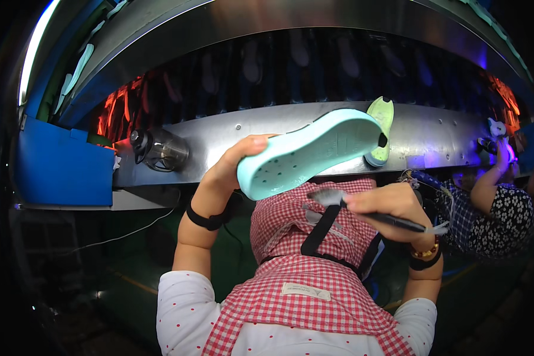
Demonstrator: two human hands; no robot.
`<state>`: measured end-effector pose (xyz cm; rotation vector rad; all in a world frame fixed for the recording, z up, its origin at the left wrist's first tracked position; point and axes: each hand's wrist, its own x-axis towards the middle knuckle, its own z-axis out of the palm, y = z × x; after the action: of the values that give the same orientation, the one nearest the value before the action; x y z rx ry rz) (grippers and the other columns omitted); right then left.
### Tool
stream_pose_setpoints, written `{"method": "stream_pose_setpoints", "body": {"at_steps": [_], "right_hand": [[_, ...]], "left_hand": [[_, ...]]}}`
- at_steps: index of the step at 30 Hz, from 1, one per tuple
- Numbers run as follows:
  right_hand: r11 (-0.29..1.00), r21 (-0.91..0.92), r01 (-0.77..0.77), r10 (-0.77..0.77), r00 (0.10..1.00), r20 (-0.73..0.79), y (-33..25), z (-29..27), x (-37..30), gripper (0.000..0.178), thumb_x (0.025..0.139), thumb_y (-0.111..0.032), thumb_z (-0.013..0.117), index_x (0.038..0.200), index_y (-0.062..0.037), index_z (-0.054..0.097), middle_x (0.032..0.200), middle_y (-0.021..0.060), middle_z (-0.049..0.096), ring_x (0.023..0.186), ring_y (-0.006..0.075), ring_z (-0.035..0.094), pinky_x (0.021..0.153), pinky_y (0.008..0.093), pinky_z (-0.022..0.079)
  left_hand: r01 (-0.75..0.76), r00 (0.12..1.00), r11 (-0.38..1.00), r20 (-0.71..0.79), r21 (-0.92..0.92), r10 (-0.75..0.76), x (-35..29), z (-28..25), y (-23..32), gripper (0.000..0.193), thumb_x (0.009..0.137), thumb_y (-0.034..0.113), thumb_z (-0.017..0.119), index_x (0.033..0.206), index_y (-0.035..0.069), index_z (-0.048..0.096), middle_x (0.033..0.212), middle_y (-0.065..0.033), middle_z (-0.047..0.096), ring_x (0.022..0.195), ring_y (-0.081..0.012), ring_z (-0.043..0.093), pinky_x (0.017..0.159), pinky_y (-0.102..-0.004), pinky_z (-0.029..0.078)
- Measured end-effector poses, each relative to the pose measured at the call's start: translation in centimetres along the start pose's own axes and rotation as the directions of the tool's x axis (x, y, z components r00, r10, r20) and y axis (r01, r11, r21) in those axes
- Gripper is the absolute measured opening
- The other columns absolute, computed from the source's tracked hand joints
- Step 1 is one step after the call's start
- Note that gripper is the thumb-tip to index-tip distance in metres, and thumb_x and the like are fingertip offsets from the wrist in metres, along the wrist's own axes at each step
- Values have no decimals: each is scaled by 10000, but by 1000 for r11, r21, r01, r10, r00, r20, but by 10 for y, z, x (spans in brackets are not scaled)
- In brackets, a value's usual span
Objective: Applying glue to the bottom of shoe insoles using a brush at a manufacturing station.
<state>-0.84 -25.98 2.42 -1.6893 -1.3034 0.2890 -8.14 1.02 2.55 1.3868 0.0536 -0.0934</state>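
Note:
My left hand (234, 161) grips the near-left end of a pale turquoise foam shoe sole (320, 148), thumb on its upper edge. Small dark holes dot the end by my hand, where the surface looks shiny. The sole is held tilted above the front edge of the metal ledge. Below and right of it, my right hand (391, 206) is closed around a dark-handled brush (329, 197), its greyish bristles pointing left, apart from the sole. Partly behind the turquoise sole, a pale green sole (383, 115) with black patches rests on the ledge.
A clear bottle with a dark lid (160, 149) stands left on the metal ledge (213, 133). Behind the ledge, soles hang or stand in a dark opening, with orange-red glow at both ends. A blue panel (65, 163) is at left; another person's arm (493, 184) at right.

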Motion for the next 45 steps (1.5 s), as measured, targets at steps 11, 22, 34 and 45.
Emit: {"method": "stream_pose_setpoints", "body": {"at_steps": [11,22,34,45], "right_hand": [[908,278,-313,382,891,-246,26,29,15,167,685,-25,659,850,-1,652,712,82,600,643,119,552,570,225,427],[967,-175,183,-181,983,27,-3,28,14,183,596,-34,669,769,-59,613,680,78,590,626,219,559,556,302,418],[999,-36,27,-36,955,-294,11,25,30,225,628,1,674,849,-35,645,753,80,630,683,190,592,619,285,470],[900,426,-93,146,985,-94,21,20,21,212,671,44,653,879,10,636,901,128,629,786,179,591,742,272,472]], "left_hand": [[168,977,476,209,-863,34,32,38,-110,940,728,758,107,1324,47,260,1281,-239,359,1167,-384,376,990,-493,275],[-174,984,508,-169,-843,57,30,16,-104,818,790,690,164,1221,41,411,1159,-158,500,1074,-318,481,927,-459,378],[-328,939,610,-318,-721,129,33,34,-67,836,757,725,204,1189,46,432,1085,-167,522,992,-347,506,887,-465,401],[-435,885,658,-426,-615,187,41,25,-39,902,694,753,336,1221,24,396,1124,-172,498,1043,-330,478,937,-461,369]]}}
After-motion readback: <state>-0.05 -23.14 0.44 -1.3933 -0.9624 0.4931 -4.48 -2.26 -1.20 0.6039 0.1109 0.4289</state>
